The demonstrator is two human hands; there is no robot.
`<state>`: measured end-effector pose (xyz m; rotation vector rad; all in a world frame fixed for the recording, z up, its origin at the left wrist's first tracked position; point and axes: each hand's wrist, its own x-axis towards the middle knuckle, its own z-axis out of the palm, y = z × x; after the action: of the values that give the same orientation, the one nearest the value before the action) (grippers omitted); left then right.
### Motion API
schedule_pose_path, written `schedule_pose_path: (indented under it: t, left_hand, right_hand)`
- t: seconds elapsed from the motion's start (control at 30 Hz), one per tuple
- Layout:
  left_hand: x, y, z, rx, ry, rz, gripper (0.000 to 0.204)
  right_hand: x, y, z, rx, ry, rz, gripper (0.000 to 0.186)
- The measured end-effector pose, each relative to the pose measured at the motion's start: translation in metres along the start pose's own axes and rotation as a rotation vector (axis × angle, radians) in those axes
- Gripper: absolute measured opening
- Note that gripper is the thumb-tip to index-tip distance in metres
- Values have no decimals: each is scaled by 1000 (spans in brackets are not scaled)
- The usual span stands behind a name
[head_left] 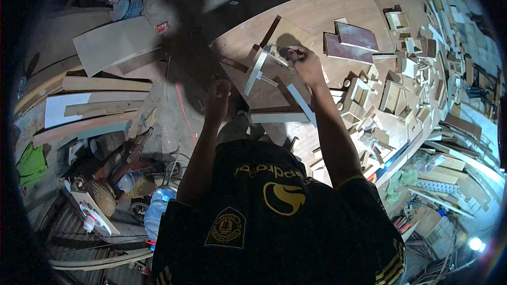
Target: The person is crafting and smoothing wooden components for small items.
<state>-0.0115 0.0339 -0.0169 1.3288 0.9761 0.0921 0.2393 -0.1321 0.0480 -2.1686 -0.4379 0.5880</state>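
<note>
I lose the near edge of the light-brown wooden table (pixel 327 8) behind the person's black shirt with yellow trim (pixel 327 232), and the fisheye's dark rim swallows the outer parts of the room. The left hand (pixel 221 94) sits in heavy shadow just outside the table's left edge; its fingers look curled, but I can't tell whether they close on anything. The right hand (pixel 307 64) is over the table, toward the left edge, fingers bent inward with a narrow gap at most; their tips are too dark for me to say whether they pinch something. Between the hands, near that left edge, I see a pale, T-shaped wooden piece (pixel 255 74): a straight, flat-sided bar with a thinner stem coming off its middle, pointing toward the right. I can't judge whether it lies flat or stands tipped. Nearer the shirt, a pale slanting wooden strip (pixel 301 104) runs down to the end of a pale crosswise wooden strip (pixel 280 117); whether they touch is unclear to me. Toward the table's far right corner I find a small open wooden box (pixel 397 21), its contents too small to read. Off the table, the shirt's sleeve partly covers a translucent blue plastic jug (pixel 158 212); I can't make out what it holds.
</note>
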Motion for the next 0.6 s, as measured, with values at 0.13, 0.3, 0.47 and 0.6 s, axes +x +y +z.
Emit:
schedule_pose_path:
  t: [0.13,0.3,0.47,0.6]
  left_hand:
    - [-22,18,9,200,41,255,30]
    - [-18,18,38,483,104,448,33]
    - [-20,43,63,691,241,756,43]
    - [-19,37,68,720,274,706,43]
  right_hand:
    - [-28,14,-3,-216,-57,-24,24]
    - [-41,64,45,-589,-141,-51,35]
    - [-48,51,58,-773,-293,-60,42]
    - [-55,41,66,-731,-170,-249,47]
